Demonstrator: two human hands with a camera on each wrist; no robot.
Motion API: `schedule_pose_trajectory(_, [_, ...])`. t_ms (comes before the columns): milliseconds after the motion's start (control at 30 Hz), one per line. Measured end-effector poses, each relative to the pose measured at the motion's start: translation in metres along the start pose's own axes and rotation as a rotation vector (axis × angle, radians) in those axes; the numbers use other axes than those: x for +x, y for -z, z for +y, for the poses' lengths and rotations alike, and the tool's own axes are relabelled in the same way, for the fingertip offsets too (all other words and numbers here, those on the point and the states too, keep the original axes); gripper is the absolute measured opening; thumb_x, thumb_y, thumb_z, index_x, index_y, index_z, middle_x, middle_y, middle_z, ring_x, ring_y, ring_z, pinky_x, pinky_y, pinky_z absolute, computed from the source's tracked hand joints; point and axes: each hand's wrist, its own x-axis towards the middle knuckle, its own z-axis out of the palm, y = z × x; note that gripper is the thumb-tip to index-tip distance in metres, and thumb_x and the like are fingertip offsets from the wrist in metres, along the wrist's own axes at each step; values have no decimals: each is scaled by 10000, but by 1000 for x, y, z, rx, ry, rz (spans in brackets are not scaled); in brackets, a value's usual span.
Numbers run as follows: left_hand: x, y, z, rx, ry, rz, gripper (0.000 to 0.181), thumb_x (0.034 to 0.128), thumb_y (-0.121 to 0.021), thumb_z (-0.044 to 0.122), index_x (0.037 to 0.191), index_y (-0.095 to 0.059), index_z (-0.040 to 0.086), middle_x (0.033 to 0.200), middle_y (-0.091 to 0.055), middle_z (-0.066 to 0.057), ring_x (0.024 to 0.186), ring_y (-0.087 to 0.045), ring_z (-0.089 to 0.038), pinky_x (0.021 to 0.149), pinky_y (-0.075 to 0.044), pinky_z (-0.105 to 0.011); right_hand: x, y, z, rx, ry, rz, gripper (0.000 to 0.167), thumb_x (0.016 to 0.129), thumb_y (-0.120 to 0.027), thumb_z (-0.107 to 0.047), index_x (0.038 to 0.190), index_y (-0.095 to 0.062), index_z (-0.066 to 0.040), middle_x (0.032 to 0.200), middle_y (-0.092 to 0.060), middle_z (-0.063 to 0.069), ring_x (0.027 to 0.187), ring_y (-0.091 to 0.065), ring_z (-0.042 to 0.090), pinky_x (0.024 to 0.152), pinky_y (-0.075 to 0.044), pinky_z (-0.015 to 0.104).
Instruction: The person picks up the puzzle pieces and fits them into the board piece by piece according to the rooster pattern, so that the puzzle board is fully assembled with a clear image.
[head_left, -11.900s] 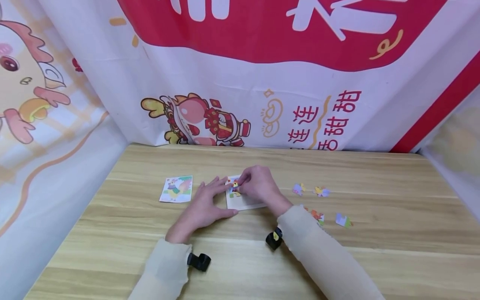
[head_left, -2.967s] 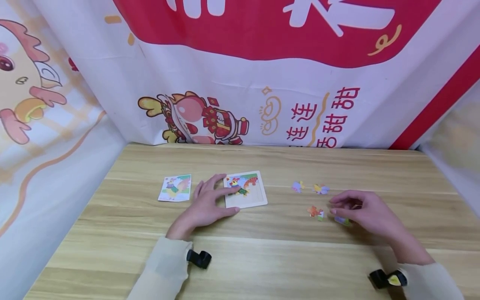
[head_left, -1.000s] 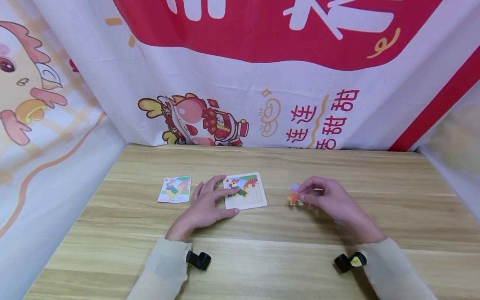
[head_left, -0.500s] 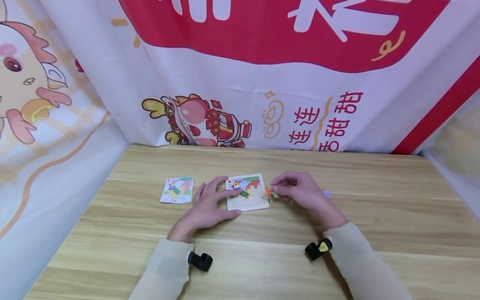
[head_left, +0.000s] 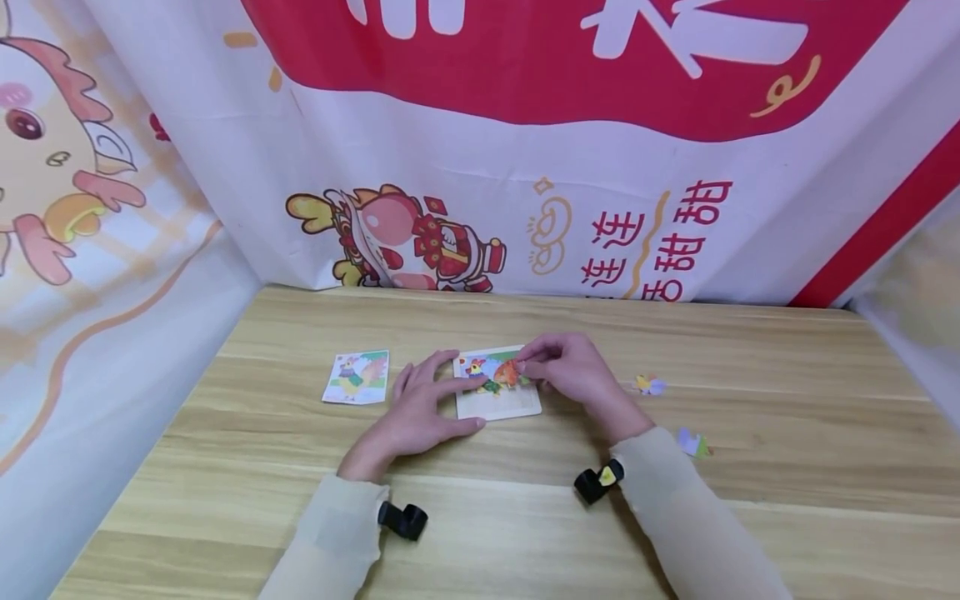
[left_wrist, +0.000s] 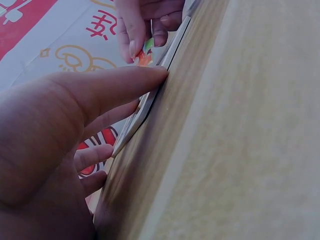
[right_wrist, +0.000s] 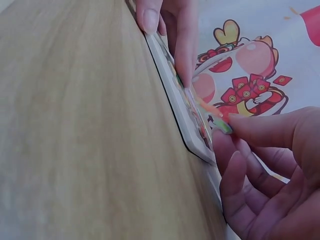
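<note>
Thumb and fingertips of my right hand [head_left: 573,371] pinch an orange-and-green puzzle piece [head_left: 508,373] over the right part of the puzzle board [head_left: 498,407]. In the right wrist view the piece [right_wrist: 221,123] is tilted above the board's pale rim [right_wrist: 175,110]. My left hand [head_left: 420,410] lies at the board's left side, fingers spread. Its index finger rests on the fitted pieces [head_left: 476,368], which show a rooster, and its thumb touches the front edge. The board's lower part shows bare wood.
Left of the board lies a picture card [head_left: 356,377] of the same rooster. To the right lie a yellow-and-blue piece [head_left: 649,384] and a purple-and-green piece [head_left: 693,442]. A printed cloth [head_left: 540,150] hangs behind the table [head_left: 480,533].
My right hand has picked up the orange-and-green piece from the right and brought it left over the board. The left hand has stayed on the board. Earlier, more rooster pieces were fitted.
</note>
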Motion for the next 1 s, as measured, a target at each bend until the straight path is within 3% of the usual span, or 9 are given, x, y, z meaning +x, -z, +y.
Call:
schedule_pose_trajectory(200, [-1,0,0,0,10,-1,592,914,-847,435,1471,-671,340,1793,-244,-62,1674,-149,-390,1349,72,-633,2,-4,-1,-78,26,22,92,970,-799,-165,1061,-811,-153,1020,-758,73,774,-658,197,668,-576,287])
schedule_pose_trajectory(433, [0,0,0,-2,7,0,584,916,-848,430,1467,-675,346,1793,-243,-63,1676,-144,-389,1348,70,-635,1,-11,-4,-242,112,86,52,954,-808,-171,1003,-820,-162,977,-762,49,866,-672,189,732,-554,280])
schedule_pose_trajectory(1000, [0,0,0,-5,-6,5,585,909,-856,413,1462,-682,335,1789,-251,-75,1672,-153,-390,1346,67,-637,-2,-20,-10,-390,219,138,64,944,-839,-168,982,-793,-144,928,-751,24,857,-676,175,793,-589,329])
